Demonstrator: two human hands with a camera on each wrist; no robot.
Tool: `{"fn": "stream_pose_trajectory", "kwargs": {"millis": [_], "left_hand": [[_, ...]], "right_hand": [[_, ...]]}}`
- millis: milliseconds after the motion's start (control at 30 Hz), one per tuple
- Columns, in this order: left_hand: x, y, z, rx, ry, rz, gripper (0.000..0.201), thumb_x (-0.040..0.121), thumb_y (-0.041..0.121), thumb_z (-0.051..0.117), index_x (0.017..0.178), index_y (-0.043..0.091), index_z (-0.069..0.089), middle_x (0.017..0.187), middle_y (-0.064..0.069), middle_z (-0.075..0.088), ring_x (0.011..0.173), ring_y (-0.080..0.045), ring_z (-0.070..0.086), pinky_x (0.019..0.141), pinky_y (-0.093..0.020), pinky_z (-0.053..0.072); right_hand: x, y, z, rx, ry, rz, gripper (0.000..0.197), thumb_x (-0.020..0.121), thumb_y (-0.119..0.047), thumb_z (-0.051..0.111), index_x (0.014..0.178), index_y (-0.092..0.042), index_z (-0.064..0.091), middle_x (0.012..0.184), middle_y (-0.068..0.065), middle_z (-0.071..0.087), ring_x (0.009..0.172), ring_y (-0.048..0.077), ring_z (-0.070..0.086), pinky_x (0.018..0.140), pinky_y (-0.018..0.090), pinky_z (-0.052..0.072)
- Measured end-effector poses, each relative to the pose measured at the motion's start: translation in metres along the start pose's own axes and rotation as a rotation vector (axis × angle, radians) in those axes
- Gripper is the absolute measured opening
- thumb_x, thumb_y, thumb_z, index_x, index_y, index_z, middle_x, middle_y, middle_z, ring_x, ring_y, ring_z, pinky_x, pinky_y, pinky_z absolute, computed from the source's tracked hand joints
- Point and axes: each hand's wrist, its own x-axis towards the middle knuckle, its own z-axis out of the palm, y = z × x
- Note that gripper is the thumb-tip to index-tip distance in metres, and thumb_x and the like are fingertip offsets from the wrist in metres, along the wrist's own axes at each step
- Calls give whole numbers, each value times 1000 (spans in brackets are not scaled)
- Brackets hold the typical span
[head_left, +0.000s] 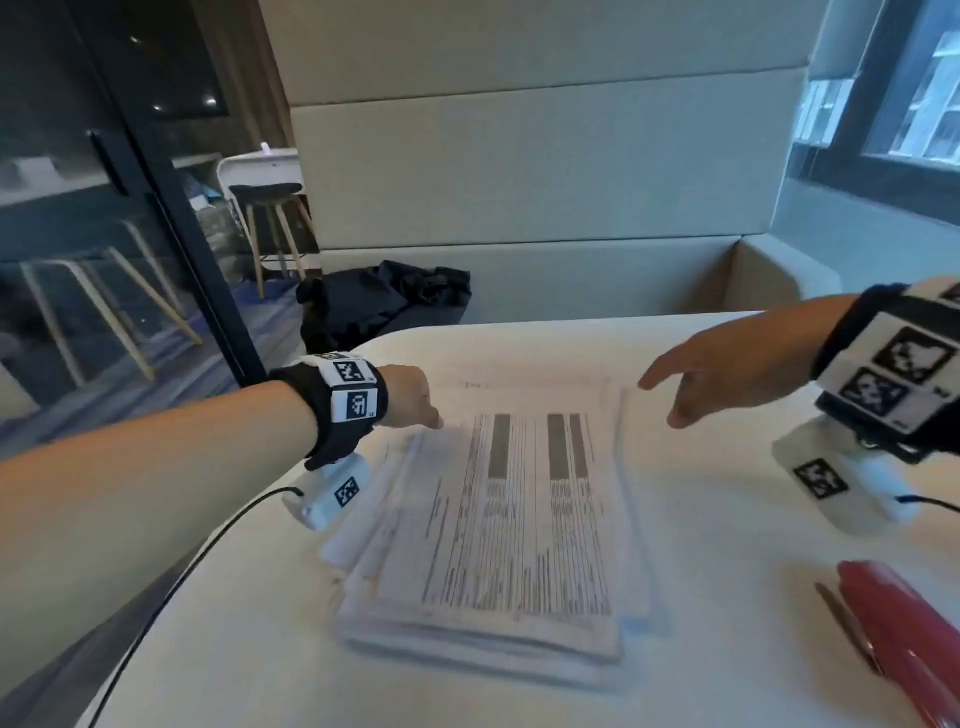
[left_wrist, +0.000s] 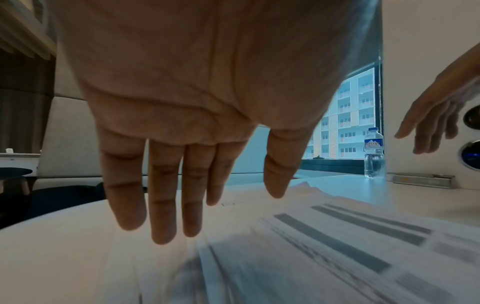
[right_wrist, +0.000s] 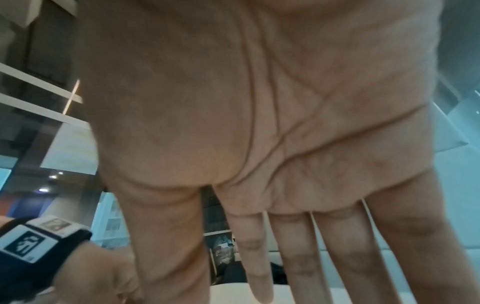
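We look over a smooth white round-edged table (head_left: 727, 519) set against a pale padded bench (head_left: 519, 171), where a crumpled black cloth (head_left: 384, 301) lies on the seat. A thick, slightly fanned stack of printed paper sheets (head_left: 519, 519) lies flat mid-table. The left hand (head_left: 410, 397) reaches the stack's far left corner. The right hand (head_left: 727, 364) hovers off its far right corner, fingers spread and empty. A glossy red elongated object (head_left: 904, 639) lies at the near right.

From the left wrist we see straight fingers (left_wrist: 163, 195) held together over the blurred sheets' edge, gripping nothing. We cannot tell whether they touch. A clear plastic water bottle (left_wrist: 373, 152) stands upright at the table's far edge.

From the right wrist we see a flat, creased palm with straight fingers (right_wrist: 298, 257), holding nothing.
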Motion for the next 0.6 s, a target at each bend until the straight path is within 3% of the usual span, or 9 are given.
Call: {"fn": "stream_pose_trajectory", "kwargs": {"millis": [67, 100, 200, 267, 367, 467, 600], "left_hand": [[-10, 2, 13, 10, 1, -1, 39, 92, 43, 56, 79, 7, 57, 78, -7, 57, 69, -22, 51, 69, -29, 38], [-15, 4, 20, 8, 2, -7, 38, 92, 43, 57, 85, 6, 57, 77, -7, 56, 69, -22, 52, 68, -29, 38], [-35, 13, 35, -25, 7, -38, 53, 90, 44, 60, 120, 1, 55, 107, -12, 61, 97, -29, 58, 77, -30, 43], [-46, 16, 41, -57, 17, -60, 58, 89, 44, 62, 129, 3, 49, 123, -10, 58, 110, -28, 55, 86, -32, 45], [-54, 19, 48, -200, 21, -84, 60, 86, 39, 67, 129, 2, 47, 124, -11, 57, 107, -29, 56, 85, -33, 46], [-61, 20, 49, -389, 46, -121, 59, 85, 34, 70, 129, 2, 48, 125, -14, 57, 110, -31, 57, 88, -33, 50], [-67, 15, 48, -549, 78, -188, 60, 83, 32, 72, 128, -1, 50, 115, -18, 61, 103, -33, 61, 77, -30, 45]], "right_hand": [[-10, -16, 18, -5, -18, -45, 56, 88, -49, 59, 140, -41, 39, 129, -4, 59, 114, 20, 60, 104, 35, 42], [-17, -26, 27, -3, -18, -74, 56, 89, -49, 58, 141, -41, 38, 133, -8, 55, 119, 17, 56, 107, 34, 38], [-37, -56, 52, 25, -39, -132, 57, 91, -47, 57, 144, -39, 37, 144, -13, 46, 132, 11, 41, 113, 32, 26], [-42, -71, 66, 15, -48, -165, 59, 92, -46, 56, 146, -37, 34, 151, -11, 37, 139, 12, 33, 115, 34, 21], [-47, -90, 85, -67, -57, -187, 62, 93, -47, 53, 149, -36, 29, 157, -8, 26, 144, 15, 22, 116, 38, 17], [-50, -103, 98, -165, -101, -193, 63, 94, -49, 51, 150, -36, 26, 158, -5, 25, 145, 17, 21, 116, 42, 18], [-56, -110, 107, -226, -108, -174, 66, 94, -50, 49, 152, -35, 21, 159, -3, 21, 146, 19, 19, 116, 43, 17]]}}
